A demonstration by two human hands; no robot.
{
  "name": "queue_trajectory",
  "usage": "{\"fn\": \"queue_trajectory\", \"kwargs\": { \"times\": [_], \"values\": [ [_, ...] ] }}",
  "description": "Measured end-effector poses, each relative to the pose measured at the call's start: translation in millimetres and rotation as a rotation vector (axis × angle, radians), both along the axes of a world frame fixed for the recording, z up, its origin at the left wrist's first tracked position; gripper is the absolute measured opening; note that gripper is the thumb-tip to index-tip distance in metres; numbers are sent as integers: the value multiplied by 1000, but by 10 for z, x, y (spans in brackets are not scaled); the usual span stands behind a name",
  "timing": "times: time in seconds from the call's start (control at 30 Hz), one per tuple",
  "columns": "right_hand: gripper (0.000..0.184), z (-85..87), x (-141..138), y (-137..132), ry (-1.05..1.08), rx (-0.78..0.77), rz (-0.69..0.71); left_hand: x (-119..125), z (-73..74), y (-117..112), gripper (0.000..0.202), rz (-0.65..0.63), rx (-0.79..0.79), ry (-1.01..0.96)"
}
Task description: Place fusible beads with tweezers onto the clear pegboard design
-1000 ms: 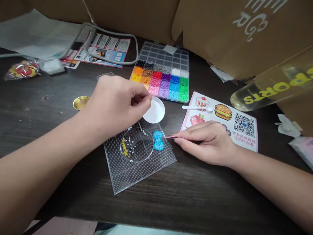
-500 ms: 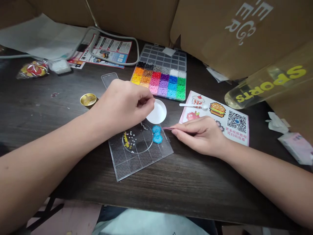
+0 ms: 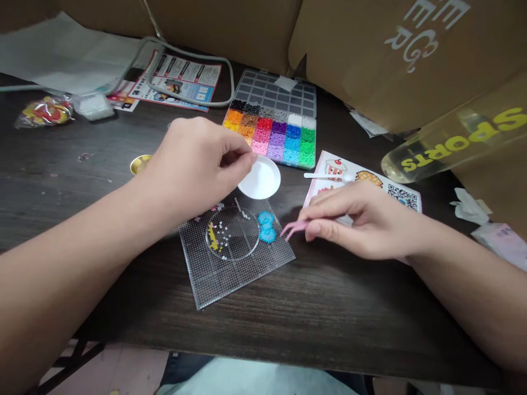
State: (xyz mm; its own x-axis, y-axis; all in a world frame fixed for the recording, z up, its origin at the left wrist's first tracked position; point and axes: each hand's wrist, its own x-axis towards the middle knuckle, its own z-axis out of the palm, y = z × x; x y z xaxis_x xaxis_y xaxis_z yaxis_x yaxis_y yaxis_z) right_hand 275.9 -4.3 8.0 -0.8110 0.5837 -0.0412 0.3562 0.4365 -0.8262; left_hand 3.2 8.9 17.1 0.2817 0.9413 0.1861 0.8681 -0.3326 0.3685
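Note:
My left hand (image 3: 201, 164) hovers over the clear pegboard (image 3: 230, 269), fingers pinched together at the rim of a small white dish (image 3: 261, 180); what the pinch holds is too small to see. My right hand (image 3: 362, 222) grips pink tweezers (image 3: 293, 229), their tips raised just right of a patch of blue beads (image 3: 267, 227) on the pegboard. A clear round dish (image 3: 233, 232) with white and yellow beads lies on the pegboard.
A bead organizer (image 3: 275, 134) with many colours sits open behind the dish. A pattern card (image 3: 370, 181) and white spoon (image 3: 325, 175) lie at right, below a clear bottle (image 3: 453, 145). A gold lid (image 3: 139, 163), leaflets (image 3: 181, 79) and cardboard boxes (image 3: 370, 49) ring the dark table.
My right hand lifted off the table and turned the tweezers, whose tips moved away from the blue beads. My left hand stayed pinched near the white dish.

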Motion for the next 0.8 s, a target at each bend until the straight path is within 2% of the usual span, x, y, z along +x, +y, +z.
{"fn": "queue_trajectory", "kwargs": {
  "times": [0.07,0.2,0.3,0.5,0.67,0.8],
  "values": [
    [19,28,-58,-130,13,-100,73,3,65,-30,33,32,9,-23],
    [18,42,-186,-390,-50,-160,71,-22,150,-56,28,78,39,-61],
    [20,17,-225,-468,-74,-181,54,-64,176,-44,26,76,33,-69],
    [21,-3,-156,-373,-172,-90,76,-115,150,9,17,-43,26,-106],
    [16,-3,-59,-238,-140,-8,171,-83,70,55,15,84,-52,-90],
    [17,-19,-59,-228,-132,-46,214,-66,-14,76,16,53,-140,-42]
  ]
}}
